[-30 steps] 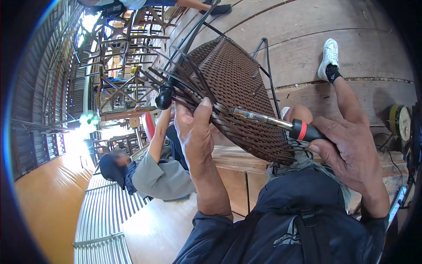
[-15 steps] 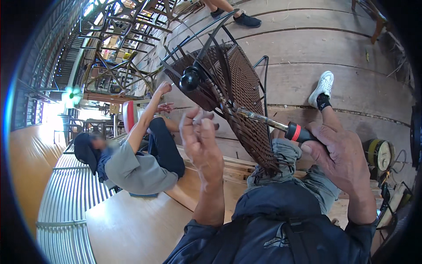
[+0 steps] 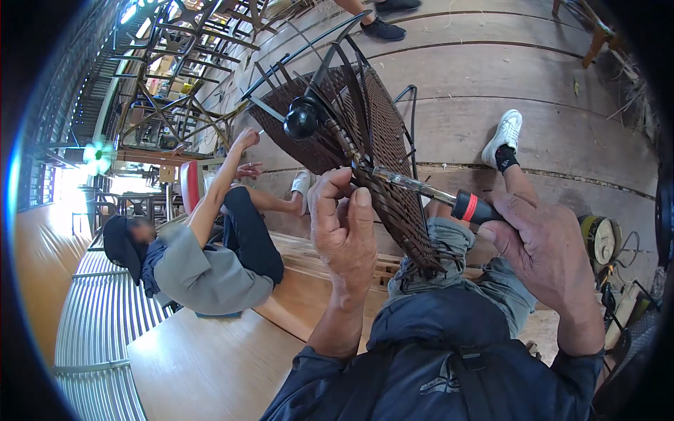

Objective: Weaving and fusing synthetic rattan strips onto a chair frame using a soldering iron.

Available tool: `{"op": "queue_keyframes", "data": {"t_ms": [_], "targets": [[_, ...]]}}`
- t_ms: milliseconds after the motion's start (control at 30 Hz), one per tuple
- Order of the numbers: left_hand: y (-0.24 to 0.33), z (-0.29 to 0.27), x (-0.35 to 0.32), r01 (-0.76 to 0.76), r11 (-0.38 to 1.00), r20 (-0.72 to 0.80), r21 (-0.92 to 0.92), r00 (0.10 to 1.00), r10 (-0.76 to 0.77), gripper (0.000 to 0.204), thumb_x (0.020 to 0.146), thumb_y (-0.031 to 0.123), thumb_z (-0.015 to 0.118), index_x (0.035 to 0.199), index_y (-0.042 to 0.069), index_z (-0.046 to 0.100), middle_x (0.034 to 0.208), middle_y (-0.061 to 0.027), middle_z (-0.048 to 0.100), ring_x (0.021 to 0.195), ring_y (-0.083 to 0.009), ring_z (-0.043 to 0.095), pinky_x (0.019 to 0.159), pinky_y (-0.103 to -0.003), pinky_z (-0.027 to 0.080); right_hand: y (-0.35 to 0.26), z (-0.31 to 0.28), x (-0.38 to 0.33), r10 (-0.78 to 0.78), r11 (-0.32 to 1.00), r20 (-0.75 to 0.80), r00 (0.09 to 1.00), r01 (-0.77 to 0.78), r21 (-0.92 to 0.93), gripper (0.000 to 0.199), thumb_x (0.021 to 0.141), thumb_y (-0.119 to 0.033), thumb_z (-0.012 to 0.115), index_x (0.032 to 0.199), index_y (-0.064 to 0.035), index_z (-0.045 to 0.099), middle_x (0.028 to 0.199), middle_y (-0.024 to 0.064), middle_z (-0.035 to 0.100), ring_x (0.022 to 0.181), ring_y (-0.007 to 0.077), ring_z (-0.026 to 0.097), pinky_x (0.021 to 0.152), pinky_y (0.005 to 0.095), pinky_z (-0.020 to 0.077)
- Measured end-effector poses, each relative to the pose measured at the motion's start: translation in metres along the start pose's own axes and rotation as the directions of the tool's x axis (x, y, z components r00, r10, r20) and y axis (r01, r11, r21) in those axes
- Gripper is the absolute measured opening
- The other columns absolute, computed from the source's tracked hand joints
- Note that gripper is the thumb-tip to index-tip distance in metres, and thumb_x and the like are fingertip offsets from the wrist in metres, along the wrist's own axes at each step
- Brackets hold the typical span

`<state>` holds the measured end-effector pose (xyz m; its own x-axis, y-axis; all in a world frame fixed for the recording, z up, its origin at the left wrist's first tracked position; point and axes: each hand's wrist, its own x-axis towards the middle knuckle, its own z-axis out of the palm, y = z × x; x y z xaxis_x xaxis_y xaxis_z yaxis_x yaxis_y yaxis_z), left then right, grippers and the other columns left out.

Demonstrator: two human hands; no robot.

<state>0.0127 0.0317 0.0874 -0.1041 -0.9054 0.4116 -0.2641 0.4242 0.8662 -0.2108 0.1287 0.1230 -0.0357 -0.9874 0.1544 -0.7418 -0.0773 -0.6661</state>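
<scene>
A brown woven wicker chair (image 3: 382, 116) leans before me, with loose flat strands sticking up from its weave and a dark metal frame. In my right hand (image 3: 537, 242) is a screwdriver (image 3: 474, 208) with a black handle and a red band. Its shaft slants left, and its tip meets the chair's woven edge. My left hand (image 3: 342, 228) is beside that tip, fingers curled toward the thumb against the edge. Whatever lies between those fingers is hidden. A round black knob or ball (image 3: 301, 121) stands at the chair's frame, above my left hand.
Another person in a grey top (image 3: 210, 274) sits at the left, reaching toward the chair. Stacked chair frames (image 3: 186, 56) stand at the far left. A white shoe (image 3: 504, 137) rests on the plank floor (image 3: 484, 77). A round drum-shaped object (image 3: 602, 238) is at right.
My left hand has moved up and right to the woven edge, its fingers curling closer. The screwdriver stays at the edge. The whole view has shifted slightly.
</scene>
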Motion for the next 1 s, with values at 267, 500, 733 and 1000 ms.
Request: {"op": "queue_keyframes", "data": {"t_ms": [267,500,733,1000], "targets": [[-0.004,0.001,-0.003,-0.041,0.998,-0.014,0.047,0.999,0.042,0.024,0.092,0.002,0.06,0.115,0.0,0.055,0.115,-0.0075,0.05,0.095,-0.0112,0.053,0.078,-0.023,0.048,-0.013,-0.013,0.004,0.002,0.979,-0.016,1.0,-0.005,-0.206,0.038,0.082,-0.024,0.068,0.113,-0.0037,0.059,0.083,0.0134,0.06,0.067,0.0354,0.058,0.059,0.043,0.0424],[-0.006,0.004,-0.007,-0.173,0.962,0.0,0.211,0.984,0.177,0.031,0.094,0.001,0.056,0.123,-0.006,0.05,0.114,-0.0066,0.052,0.096,-0.0103,0.055,0.086,-0.023,0.046,-0.027,-0.029,0.009,0.002,0.935,0.014,1.0,0.003,-0.355,0.041,0.079,-0.023,0.07,0.117,-0.008,0.06,0.08,0.0115,0.057,0.068,0.0319,0.056,0.061,0.0416,0.0412],[-0.008,0.001,-0.004,-0.154,0.974,0.025,0.167,0.988,0.152,0.034,0.089,0.0,0.06,0.122,-0.004,0.051,0.116,-0.0092,0.049,0.097,-0.0142,0.055,0.082,-0.026,0.049,-0.033,-0.032,0.014,-0.027,0.897,-0.022,0.999,0.015,-0.442,0.039,0.079,-0.024,0.069,0.114,-0.0086,0.061,0.083,0.0093,0.057,0.073,0.0303,0.054,0.065,0.0409,0.0402],[-0.012,-0.001,-0.004,-0.163,0.972,0.014,0.167,0.987,0.163,0.039,0.082,0.003,0.069,0.119,-0.001,0.054,0.116,-0.0143,0.051,0.097,-0.0208,0.056,0.079,-0.031,0.052,-0.027,-0.034,0.02,-0.09,0.875,-0.037,0.995,0.061,-0.481,0.039,0.08,-0.026,0.068,0.112,-0.0063,0.06,0.087,0.0109,0.057,0.076,0.0316,0.054,0.069,0.041,0.041]]}}
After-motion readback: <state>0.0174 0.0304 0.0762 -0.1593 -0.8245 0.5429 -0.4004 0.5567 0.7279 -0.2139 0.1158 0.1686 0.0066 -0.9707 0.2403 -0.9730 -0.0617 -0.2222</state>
